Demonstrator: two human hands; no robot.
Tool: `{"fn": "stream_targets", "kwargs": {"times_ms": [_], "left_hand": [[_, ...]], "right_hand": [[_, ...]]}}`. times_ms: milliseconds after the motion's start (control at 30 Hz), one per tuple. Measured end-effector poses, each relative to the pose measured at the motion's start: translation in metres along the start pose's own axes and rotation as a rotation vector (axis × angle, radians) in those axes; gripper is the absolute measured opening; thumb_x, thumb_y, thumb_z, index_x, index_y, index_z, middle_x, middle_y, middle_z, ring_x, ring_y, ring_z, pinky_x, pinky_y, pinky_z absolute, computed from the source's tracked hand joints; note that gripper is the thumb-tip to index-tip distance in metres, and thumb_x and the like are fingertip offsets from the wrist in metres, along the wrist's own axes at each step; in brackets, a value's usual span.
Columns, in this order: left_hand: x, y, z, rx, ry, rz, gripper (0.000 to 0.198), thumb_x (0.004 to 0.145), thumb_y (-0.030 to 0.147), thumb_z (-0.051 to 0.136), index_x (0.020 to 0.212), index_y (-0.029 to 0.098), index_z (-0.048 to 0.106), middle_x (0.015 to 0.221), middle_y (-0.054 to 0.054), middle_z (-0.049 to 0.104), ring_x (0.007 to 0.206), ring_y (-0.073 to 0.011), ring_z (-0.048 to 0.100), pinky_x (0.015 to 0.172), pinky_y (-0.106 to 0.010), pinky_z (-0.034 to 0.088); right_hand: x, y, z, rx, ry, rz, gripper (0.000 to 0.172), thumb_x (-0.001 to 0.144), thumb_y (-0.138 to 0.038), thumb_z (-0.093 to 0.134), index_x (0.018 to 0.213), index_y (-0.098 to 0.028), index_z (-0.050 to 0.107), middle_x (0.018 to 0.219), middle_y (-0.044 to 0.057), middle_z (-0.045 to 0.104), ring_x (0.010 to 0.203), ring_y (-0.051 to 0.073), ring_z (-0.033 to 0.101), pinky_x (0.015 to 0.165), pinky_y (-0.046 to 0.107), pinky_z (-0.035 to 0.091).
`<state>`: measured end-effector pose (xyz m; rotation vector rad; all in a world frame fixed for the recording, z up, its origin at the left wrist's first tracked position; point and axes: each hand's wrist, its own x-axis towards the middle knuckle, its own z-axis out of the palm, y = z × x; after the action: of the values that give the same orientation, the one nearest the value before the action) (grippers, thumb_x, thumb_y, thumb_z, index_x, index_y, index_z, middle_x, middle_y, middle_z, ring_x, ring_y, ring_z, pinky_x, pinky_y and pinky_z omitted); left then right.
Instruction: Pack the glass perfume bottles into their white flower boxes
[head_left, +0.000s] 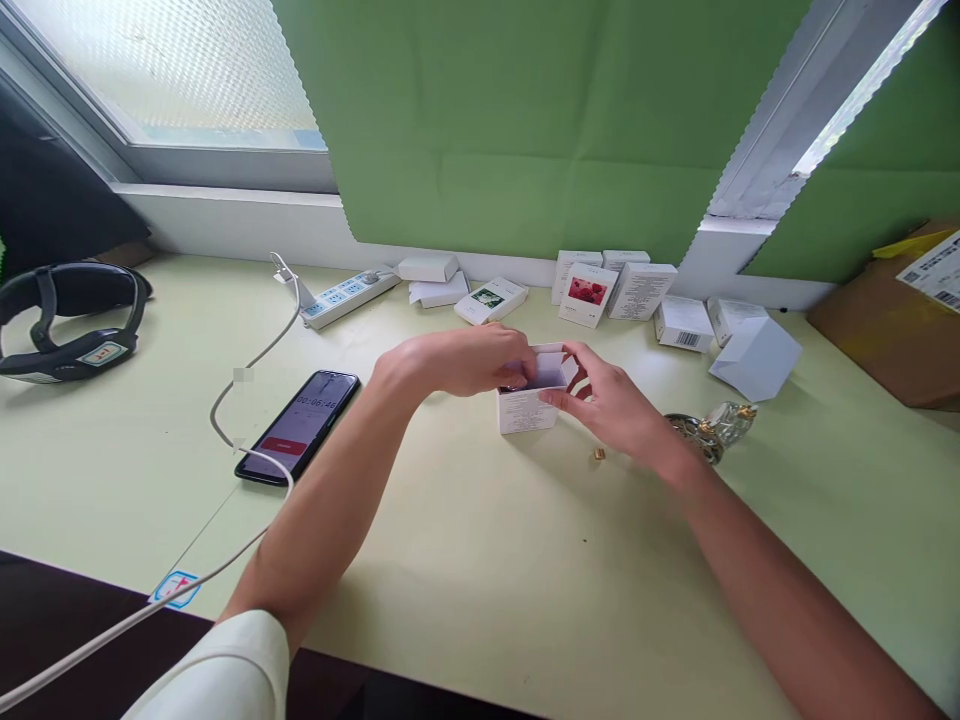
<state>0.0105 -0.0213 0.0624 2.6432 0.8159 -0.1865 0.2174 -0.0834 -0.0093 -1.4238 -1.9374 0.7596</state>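
A small white carton (525, 408) stands on the pale green table (480, 580), its top flaps open. My left hand (461, 360) reaches over its left side, fingers curled at the opening, with something dark under the fingertips that I cannot make out. My right hand (611, 400) holds the carton's right side, thumb and fingers on the wall and a raised flap. A tiny gold piece (598, 454) lies on the table just below my right hand. A glass bottle with gold trim (712, 428) lies on its side behind my right wrist.
A phone (298, 425) with a lit screen lies at left, on a white cable (251, 365) from a power strip (349, 294). Several small white boxes (600, 288) line the back wall. A folded white paper (756, 358), a brown carton (892, 320) and a black headset (67, 320) sit at the edges.
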Motion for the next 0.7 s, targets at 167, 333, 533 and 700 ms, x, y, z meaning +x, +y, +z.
{"fn": "stream_targets", "kwargs": {"times_ms": [167, 333, 533, 700], "left_hand": [[0.003, 0.002, 0.001, -0.044, 0.009, 0.006, 0.029, 0.091, 0.026, 0.042, 0.105, 0.027, 0.068, 0.093, -0.002, 0.066, 0.075, -0.0139, 0.055, 0.06, -0.024, 0.035], [0.004, 0.0, 0.0, -0.081, 0.003, 0.029, 0.029, 0.092, 0.026, 0.042, 0.107, 0.029, 0.066, 0.089, 0.0, 0.066, 0.07, -0.0117, 0.054, 0.057, -0.022, 0.034], [-0.006, -0.006, -0.006, -0.086, -0.04, -0.009, 0.034, 0.09, 0.023, 0.047, 0.119, 0.031, 0.062, 0.103, 0.0, 0.069, 0.083, -0.0127, 0.059, 0.06, -0.019, 0.036], [-0.003, -0.011, -0.005, -0.109, -0.052, 0.001, 0.031, 0.089, 0.024, 0.05, 0.116, 0.03, 0.064, 0.101, 0.0, 0.07, 0.083, -0.0126, 0.06, 0.063, -0.02, 0.039]], "right_hand": [[0.0, 0.0, 0.0, 0.008, 0.01, -0.003, 0.047, 0.084, -0.043, 0.065, 0.125, -0.024, 0.051, 0.093, 0.003, 0.067, 0.075, 0.02, 0.065, 0.065, 0.032, 0.051], [0.0, -0.001, 0.0, 0.05, -0.005, 0.024, 0.051, 0.082, -0.047, 0.065, 0.125, -0.023, 0.051, 0.089, 0.002, 0.067, 0.069, 0.019, 0.063, 0.06, 0.031, 0.05], [-0.001, -0.003, 0.0, 0.071, -0.005, 0.048, 0.047, 0.082, -0.046, 0.065, 0.121, -0.024, 0.052, 0.089, 0.003, 0.066, 0.064, 0.017, 0.061, 0.056, 0.03, 0.047], [-0.002, -0.004, 0.001, 0.138, -0.018, 0.046, 0.046, 0.081, -0.045, 0.065, 0.119, -0.024, 0.051, 0.089, 0.002, 0.064, 0.065, 0.017, 0.059, 0.056, 0.029, 0.045]]}}
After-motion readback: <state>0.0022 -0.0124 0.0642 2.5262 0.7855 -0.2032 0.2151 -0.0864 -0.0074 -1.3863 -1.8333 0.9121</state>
